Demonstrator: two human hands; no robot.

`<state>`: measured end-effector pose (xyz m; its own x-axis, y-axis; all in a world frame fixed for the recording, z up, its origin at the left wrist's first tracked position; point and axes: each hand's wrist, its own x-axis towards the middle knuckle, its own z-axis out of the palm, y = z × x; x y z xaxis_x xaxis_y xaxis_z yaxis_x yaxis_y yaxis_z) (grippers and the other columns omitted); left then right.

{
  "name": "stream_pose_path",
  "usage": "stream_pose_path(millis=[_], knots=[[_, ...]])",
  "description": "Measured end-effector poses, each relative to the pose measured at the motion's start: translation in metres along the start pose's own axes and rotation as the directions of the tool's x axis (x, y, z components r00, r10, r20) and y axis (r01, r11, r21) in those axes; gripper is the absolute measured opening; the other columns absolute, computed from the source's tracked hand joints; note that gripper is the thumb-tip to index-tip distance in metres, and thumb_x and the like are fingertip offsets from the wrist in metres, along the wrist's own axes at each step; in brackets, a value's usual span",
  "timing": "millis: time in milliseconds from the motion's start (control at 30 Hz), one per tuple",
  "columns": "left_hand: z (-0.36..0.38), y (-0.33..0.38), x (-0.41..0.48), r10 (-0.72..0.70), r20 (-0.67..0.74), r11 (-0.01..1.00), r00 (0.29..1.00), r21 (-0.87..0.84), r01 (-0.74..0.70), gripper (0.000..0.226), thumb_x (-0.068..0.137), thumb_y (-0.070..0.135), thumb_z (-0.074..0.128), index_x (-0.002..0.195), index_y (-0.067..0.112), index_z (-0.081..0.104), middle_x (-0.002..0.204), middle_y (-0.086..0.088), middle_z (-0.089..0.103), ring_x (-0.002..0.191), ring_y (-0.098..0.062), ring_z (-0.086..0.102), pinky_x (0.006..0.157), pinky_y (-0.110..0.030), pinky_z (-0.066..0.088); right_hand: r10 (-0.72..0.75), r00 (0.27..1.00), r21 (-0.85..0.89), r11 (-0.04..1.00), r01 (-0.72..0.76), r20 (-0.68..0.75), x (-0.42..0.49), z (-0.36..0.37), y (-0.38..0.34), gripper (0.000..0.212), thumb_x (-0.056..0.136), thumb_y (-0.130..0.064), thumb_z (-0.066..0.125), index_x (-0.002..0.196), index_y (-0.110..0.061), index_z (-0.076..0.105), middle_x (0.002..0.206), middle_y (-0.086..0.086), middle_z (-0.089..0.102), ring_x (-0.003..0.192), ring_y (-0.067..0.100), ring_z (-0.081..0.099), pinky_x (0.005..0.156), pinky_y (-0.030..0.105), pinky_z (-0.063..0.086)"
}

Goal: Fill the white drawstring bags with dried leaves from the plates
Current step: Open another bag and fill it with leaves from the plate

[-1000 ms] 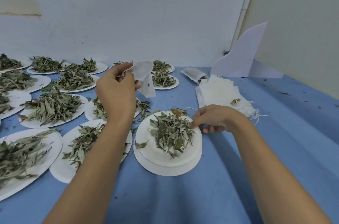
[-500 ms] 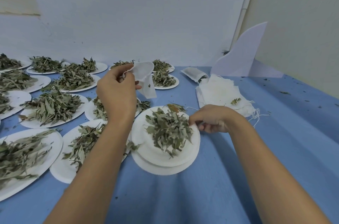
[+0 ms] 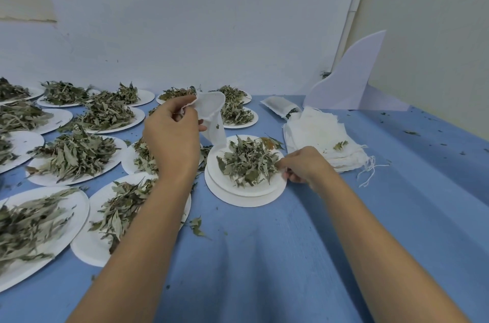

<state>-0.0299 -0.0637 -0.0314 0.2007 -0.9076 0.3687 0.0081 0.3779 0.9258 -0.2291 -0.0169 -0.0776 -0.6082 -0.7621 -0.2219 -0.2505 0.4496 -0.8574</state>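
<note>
Top plate [image 3: 215, 154] shifted; R hand [image 3: 304, 164] pinches rim.

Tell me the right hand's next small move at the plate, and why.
Probably lift the right rim of the top plate and tip the leaves toward the white bag. The right hand pinches that rim, the left hand holds the bag by its mouth over the plate's far-left edge, and the bag looks nearly empty.
</note>
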Motion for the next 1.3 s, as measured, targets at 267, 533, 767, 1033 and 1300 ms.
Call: stream_pose_path(millis=[267, 533, 767, 1033, 1300], knots=[[0.002, -0.003, 0.001, 0.026, -0.002, 1.0, 1.0, -0.001, -0.026, 0.029, 0.088, 0.006, 0.051, 0.103, 0.023, 0.071, 0.075, 0.006, 0.066, 0.05, 0.0, 0.061, 0.047, -0.011, 0.038, -0.54, 0.805, -0.438, 0.803, 0.404, -0.245, -0.001, 0.014, 0.002, 0.038, 0.095, -0.02, 0.047, 0.131, -0.008, 0.052, 0.133, 0.011, 0.051, 0.12, 0.024, 0.046, 0.098, 0.029, 0.033], [-0.002, 0.001, 0.005, 0.104, -0.061, 0.994, 0.993, 0.026, -0.103, 0.026, 0.093, 0.009, 0.054, 0.113, 0.015, 0.069, 0.095, -0.008, 0.068, 0.058, -0.006, 0.059, 0.049, -0.007, 0.039, -0.609, 0.793, -0.432, 0.713, 0.553, 0.01, 0.002, 0.034, -0.001, 0.049, 0.099, -0.049, 0.033, 0.127, -0.015, 0.055, 0.126, 0.006, 0.06, 0.125, 0.024, 0.045, 0.109, 0.045, 0.026], [-0.001, -0.005, 0.005, 0.05, -0.032, 0.995, 0.998, 0.088, -0.047, 0.025, 0.093, 0.011, 0.053, 0.109, 0.02, 0.07, 0.097, -0.005, 0.069, 0.058, -0.002, 0.063, 0.045, -0.007, 0.034, -0.649, 0.759, -0.403, 0.683, 0.609, 0.047, -0.011, 0.036, 0.001, 0.06, 0.091, -0.064, 0.033, 0.131, -0.024, 0.051, 0.132, -0.005, 0.051, 0.126, 0.013, 0.042, 0.106, 0.037, 0.022], [0.0, -0.007, 0.006, 0.046, -0.019, 0.992, 0.999, 0.118, -0.043, 0.026, 0.091, 0.01, 0.052, 0.104, 0.023, 0.071, 0.089, 0.0, 0.068, 0.057, 0.001, 0.063, 0.049, -0.008, 0.038, -0.636, 0.747, -0.433, 0.627, 0.647, 0.196, -0.014, 0.043, -0.003, 0.074, 0.074, -0.083, 0.035, 0.139, -0.048, 0.035, 0.153, -0.01, 0.03, 0.139, 0.009, 0.023, 0.111, 0.039, 0.012], [0.001, -0.006, 0.003, 0.125, -0.047, 0.99, 0.991, 0.068, -0.122, 0.022, 0.095, 0.017, 0.055, 0.111, 0.018, 0.069, 0.09, -0.003, 0.068, 0.065, -0.004, 0.064, 0.058, -0.01, 0.043, -0.729, 0.654, -0.38, 0.557, 0.739, 0.204, -0.013, 0.039, -0.006, 0.036, 0.088, -0.035, 0.065, 0.123, -0.029, 0.062, 0.123, -0.009, 0.061, 0.113, 0.01, 0.053, 0.096, 0.028, 0.041]])
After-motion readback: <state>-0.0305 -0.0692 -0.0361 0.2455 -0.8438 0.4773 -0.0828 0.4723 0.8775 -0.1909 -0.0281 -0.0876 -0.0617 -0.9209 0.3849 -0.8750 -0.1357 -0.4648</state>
